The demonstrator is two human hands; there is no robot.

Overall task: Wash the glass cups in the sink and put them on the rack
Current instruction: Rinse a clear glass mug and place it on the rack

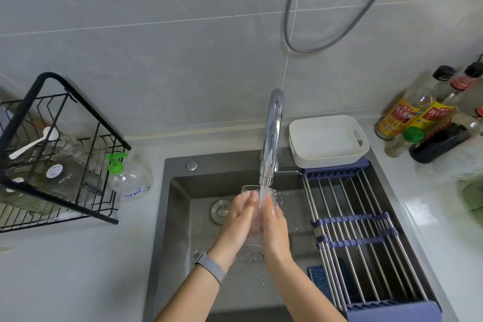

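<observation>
Left hand (pixel 239 219) and right hand (pixel 274 227) each grip 1 glass cup (pixel 257 191) between them, under the tap's (pixel 271 136) stream; sink (pixel 180 217) below.

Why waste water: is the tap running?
Running: a stream falls from the faucet onto the glass cup held between left hand and right hand.

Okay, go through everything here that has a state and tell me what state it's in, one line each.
Chrome faucet: running, stream falling onto the cup.
Clear glass cup: held under the stream, wet.
Left hand: closed on the cup.
Right hand: closed on the cup.
Black wire rack: already holds glassware and a white spoon.
White plastic basin: empty.
</observation>
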